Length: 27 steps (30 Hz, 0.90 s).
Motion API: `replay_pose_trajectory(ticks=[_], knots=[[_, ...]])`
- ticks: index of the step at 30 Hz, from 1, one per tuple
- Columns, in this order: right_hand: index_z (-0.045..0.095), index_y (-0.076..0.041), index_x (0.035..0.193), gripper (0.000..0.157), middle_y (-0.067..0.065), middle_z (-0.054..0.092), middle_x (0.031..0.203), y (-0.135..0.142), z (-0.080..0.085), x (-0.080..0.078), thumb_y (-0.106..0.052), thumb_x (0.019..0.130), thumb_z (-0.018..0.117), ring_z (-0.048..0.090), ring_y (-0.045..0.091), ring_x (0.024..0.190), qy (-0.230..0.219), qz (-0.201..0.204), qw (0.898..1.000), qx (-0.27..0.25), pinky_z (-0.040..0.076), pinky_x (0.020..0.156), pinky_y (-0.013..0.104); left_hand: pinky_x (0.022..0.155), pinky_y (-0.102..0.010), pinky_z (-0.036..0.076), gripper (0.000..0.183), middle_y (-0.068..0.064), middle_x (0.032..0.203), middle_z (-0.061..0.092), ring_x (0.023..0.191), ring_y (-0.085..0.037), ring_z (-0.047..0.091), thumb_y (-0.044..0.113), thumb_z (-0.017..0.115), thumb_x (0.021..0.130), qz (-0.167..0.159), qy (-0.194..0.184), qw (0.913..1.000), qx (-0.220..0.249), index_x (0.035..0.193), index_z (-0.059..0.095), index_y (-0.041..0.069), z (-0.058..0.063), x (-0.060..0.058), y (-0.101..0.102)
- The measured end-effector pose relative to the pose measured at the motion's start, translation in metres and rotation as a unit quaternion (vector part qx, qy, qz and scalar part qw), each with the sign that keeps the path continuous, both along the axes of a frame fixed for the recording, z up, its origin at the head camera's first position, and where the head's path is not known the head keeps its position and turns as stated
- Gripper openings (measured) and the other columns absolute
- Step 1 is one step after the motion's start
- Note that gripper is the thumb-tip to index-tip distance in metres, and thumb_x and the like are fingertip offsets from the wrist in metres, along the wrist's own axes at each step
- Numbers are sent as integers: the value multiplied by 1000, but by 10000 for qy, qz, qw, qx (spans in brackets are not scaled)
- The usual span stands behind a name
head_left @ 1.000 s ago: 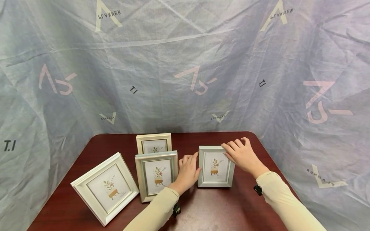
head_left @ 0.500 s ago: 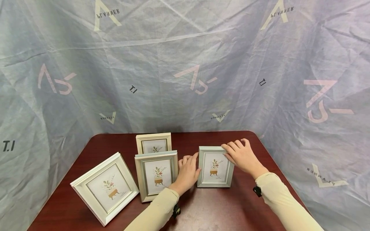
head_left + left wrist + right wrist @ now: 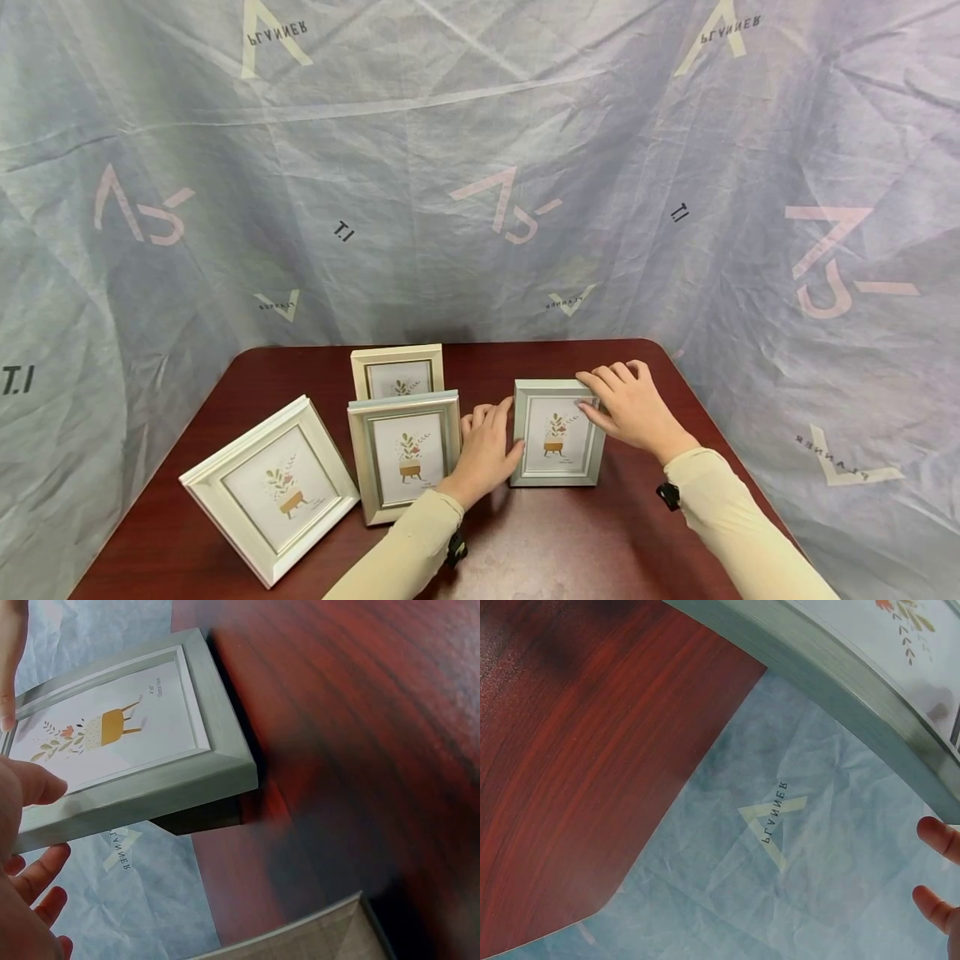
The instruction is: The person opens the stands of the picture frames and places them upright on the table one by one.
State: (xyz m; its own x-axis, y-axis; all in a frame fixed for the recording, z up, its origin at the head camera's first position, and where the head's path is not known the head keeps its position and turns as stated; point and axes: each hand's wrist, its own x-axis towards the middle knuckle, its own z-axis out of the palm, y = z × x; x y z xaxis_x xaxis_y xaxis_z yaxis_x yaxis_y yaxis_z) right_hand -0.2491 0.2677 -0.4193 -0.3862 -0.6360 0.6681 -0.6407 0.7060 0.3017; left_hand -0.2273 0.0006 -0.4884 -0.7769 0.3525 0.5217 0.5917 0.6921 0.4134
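Note:
A pale grey-green picture frame [image 3: 557, 480] with a potted-plant print stands upright on the table, right of the middle. At its left edge my left hand [image 3: 483, 450] pinches it, thumb on the front rim and fingers behind, as the left wrist view shows. My right hand [image 3: 630, 408] grips the top right corner, its thumb over the front and the fingers at the top edge. In the left wrist view a dark support piece [image 3: 199, 817] shows behind the frame [image 3: 217, 754]. Only part of the frame [image 3: 840, 682] and two fingertips [image 3: 934, 832] appear in the right wrist view.
A champagne-silver frame [image 3: 367, 475] stands just left of my left hand, partly covering a cream frame [image 3: 360, 367] behind it. Farther left, a whitish frame [image 3: 225, 508] leans tilted. All are on the dark red table [image 3: 630, 533], with a grey printed cloth [image 3: 420, 275] hanging behind.
My right thumb has shifted on the front of the grey-green frame and now stands farther from the fingers. The left hand and all the frames stay nearly still.

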Motion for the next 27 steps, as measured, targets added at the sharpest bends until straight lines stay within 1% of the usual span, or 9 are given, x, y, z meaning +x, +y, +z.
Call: replay_pose_trajectory(ticks=[6, 10, 16, 24, 27], knots=[[66, -6, 114, 48, 9, 61, 99, 0, 1, 0, -46, 102, 44, 53, 31, 81, -58, -10, 10000, -18, 38, 77, 60, 90, -46, 29, 68, -10, 122, 61, 112, -26, 45, 23, 74, 87, 0, -105, 9999, 12, 143, 43, 1, 2, 1, -1], [66, -7, 115, 48, 9, 61, 99, 0, 2, 0, -48, 101, 44, 54, 31, 84, -116, -62, 9999, -12, 38, 78, 58, 90, -45, 29, 70, -9, 119, 61, 113, -26, 44, 23, 74, 86, -3, -51, 9999, 106, 144, 41, 2, 4, -1, -1], [66, -7, 115, 50, 9, 61, 100, -1, 2, 0, -49, 102, 44, 55, 30, 85, -61, -30, 10000, -52, 39, 78, 58, 90, -45, 32, 73, -12, 123, 57, 115, -28, 45, 23, 74, 84, -3, 282, 9994, 196, 145, 40, 3, 9, -1, 0], [66, -7, 116, 50, 10, 61, 101, -2, 3, 0, -49, 101, 46, 56, 31, 87, -6, -35, 9999, -105, 39, 78, 58, 89, -48, 34, 75, -14, 125, 54, 117, -31, 45, 21, 77, 80, 8, 826, 9962, 281, 144, 41, 2, 24, 1, 2], [66, -7, 116, 49, 11, 61, 101, -2, 4, 0, -49, 100, 47, 55, 32, 87, 37, -31, 9999, -129, 39, 77, 58, 89, -47, 34, 76, -13, 125, 53, 117, -31, 44, 20, 78, 80, -16, 1003, 9947, 226, 143, 42, 1, 30, 2, 2]])
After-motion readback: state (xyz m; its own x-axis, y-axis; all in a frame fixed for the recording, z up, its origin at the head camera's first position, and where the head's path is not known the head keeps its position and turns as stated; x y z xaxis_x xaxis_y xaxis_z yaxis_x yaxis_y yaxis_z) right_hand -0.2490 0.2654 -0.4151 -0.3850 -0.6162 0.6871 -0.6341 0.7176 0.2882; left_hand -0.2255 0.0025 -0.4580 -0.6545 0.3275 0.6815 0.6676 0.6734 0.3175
